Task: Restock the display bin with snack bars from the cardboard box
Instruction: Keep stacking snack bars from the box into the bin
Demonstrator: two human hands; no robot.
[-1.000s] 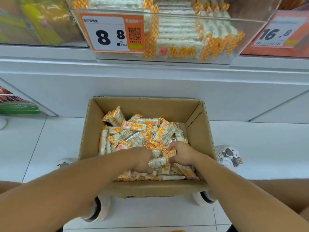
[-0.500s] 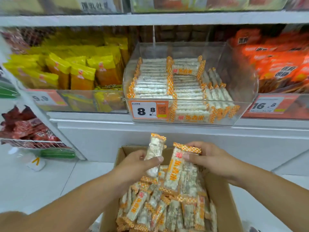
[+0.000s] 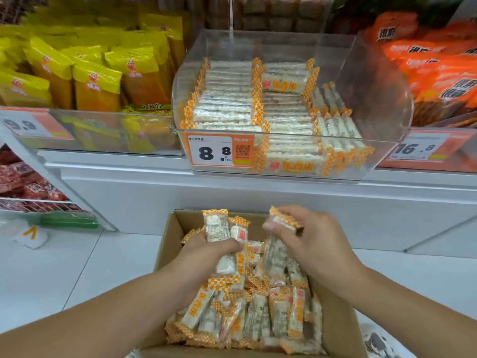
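Two fistfuls of snack bars are up out of the cardboard box, one in each of the person's hands. The left hand has its fingers curled round a couple of bars held upright, orange checked ends sticking up above the knuckles. The right hand pinches another bunch by the top ends, so the wrappers hang down toward the box. Held by the ends like that, the bars line up roughly lengthwise, which I'd guess makes them easier to lay flat in rows.

The box sits on the white floor, right against the foot of the shelf unit, and it's crammed with loose bars lying every which way. Straight above it, on the shelf's front edge, stands the clear display bin with an 8.8 price tag on its front. Bars inside are stacked in neat rows on the left and middle, while the right side is lower with room left, so that's likely where these go next. Yellow packets fill the neighbouring bin on the left, orange bags the one on the right.
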